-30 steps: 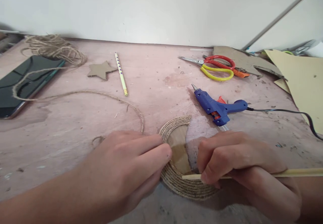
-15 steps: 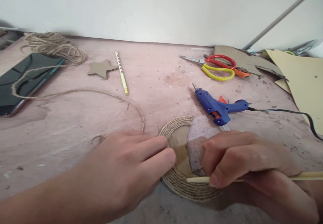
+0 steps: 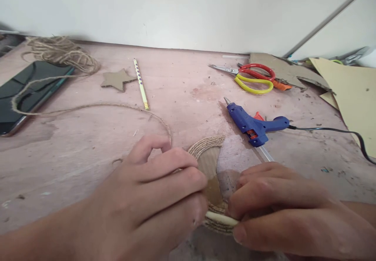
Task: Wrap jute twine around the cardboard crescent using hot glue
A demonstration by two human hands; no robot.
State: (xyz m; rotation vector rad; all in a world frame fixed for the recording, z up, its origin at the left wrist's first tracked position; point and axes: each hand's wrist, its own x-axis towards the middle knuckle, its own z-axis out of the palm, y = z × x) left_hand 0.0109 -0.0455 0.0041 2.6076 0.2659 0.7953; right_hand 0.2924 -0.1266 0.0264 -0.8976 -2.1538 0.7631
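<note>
A cardboard crescent lies on the table, rows of jute twine coiled along its curved outer side. My left hand is closed at the crescent's left side, covering part of it. A loose strand of twine runs in under its fingers, and the fingertips are hidden from above. My right hand pinches a thin pale wooden stick between thumb and fingers. The stick lies across the lower twine rows, its tip reaching my left hand's fingers. A blue glue gun rests just beyond my right hand.
Behind the glue gun lie scissors with red and yellow handles, cardboard scraps and yellow sheet. At left are a twine bundle, phone, cardboard star and pencil. The glue gun's cord trails right.
My right hand has brought the stick left and slightly down, up to my left hand. My left hand has shifted a little, its index finger now bent upward beside the strand.
</note>
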